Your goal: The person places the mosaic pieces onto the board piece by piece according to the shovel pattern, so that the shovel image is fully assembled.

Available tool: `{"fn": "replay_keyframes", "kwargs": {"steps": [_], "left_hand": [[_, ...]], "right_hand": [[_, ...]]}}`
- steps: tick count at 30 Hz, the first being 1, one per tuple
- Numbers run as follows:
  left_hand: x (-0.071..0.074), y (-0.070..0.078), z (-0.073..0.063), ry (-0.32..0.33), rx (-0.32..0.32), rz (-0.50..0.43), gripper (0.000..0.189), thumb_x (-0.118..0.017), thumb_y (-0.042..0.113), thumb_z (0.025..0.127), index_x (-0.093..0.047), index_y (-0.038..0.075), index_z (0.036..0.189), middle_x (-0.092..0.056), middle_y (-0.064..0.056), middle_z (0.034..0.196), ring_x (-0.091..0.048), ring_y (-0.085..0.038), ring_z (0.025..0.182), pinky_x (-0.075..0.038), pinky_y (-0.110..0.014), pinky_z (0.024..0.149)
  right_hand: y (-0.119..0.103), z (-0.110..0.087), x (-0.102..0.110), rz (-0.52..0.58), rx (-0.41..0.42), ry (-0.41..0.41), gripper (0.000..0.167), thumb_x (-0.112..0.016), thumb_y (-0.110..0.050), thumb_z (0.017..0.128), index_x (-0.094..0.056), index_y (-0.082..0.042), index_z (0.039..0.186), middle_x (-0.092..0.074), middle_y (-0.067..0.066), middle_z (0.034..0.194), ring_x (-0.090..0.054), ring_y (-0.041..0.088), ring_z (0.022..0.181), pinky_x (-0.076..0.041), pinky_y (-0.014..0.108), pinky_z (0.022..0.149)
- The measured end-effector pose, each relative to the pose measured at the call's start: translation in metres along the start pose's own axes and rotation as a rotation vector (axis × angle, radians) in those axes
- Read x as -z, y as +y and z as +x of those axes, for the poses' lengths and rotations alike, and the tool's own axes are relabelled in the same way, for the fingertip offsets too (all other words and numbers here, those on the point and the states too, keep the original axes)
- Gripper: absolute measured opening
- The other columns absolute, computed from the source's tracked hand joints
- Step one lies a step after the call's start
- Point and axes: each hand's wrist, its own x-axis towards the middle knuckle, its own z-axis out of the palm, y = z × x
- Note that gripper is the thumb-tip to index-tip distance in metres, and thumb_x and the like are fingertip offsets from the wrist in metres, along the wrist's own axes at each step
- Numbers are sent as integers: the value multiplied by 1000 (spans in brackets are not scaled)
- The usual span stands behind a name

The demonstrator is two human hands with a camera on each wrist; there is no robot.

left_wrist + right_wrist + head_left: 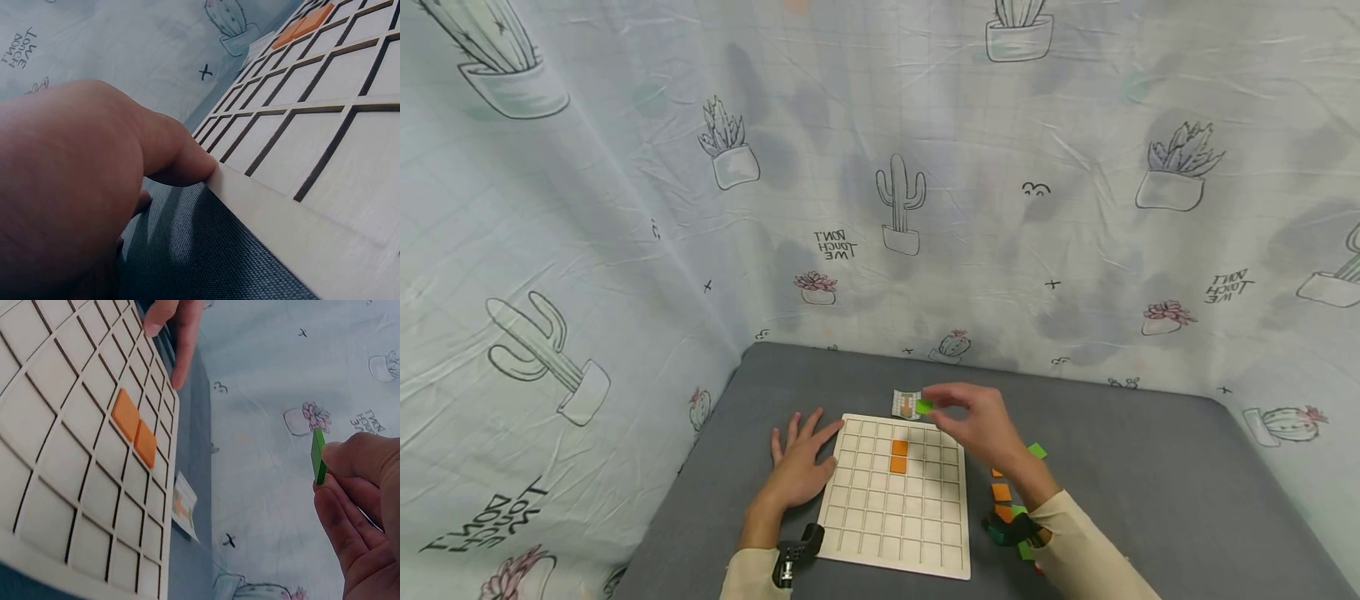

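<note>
A pale wooden grid board (891,508) lies on the grey table, with two orange square tiles (898,457) seated in neighbouring cells near its far side. My right hand (973,417) pinches a green square tile (319,456) between thumb and fingertips, raised beyond the board's far right corner. In the head view that tile overlaps a small printed pattern card (906,404) behind the board. My left hand (801,467) rests at the board's left edge with fingers spread, and its thumb touches the rim in the left wrist view.
Loose orange tiles (1002,492) and green tiles (1037,451) lie right of the board, partly hidden under the right forearm. A cactus-print curtain (962,208) hangs behind the table's far edge (1075,379) and along both sides.
</note>
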Motion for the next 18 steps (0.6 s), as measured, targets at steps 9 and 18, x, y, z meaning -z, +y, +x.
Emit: {"fn": "replay_keyframes", "kwargs": {"steps": [9, 18], "left_hand": [[0, 1, -1, 1, 5, 7, 61, -66, 7, 100, -59, 16, 160, -29, -23, 179, -3, -56, 168, 15, -79, 125], [-1, 1, 0, 2, 7, 18, 61, -66, 8, 100, -59, 17, 160, -29, -23, 179, -3, -55, 168, 15, -79, 126]], "right_hand": [[-1, 7, -22, 64, -35, -50, 34, -84, -6, 95, -80, -8, 129, -82, 4, 122, -80, 25, 105, -67, 49, 93], [7, 8, -46, 101, -18, -78, 31, -83, -5, 95, -81, -7, 126, -83, 6, 120, -80, 25, 104, -66, 52, 94]]}}
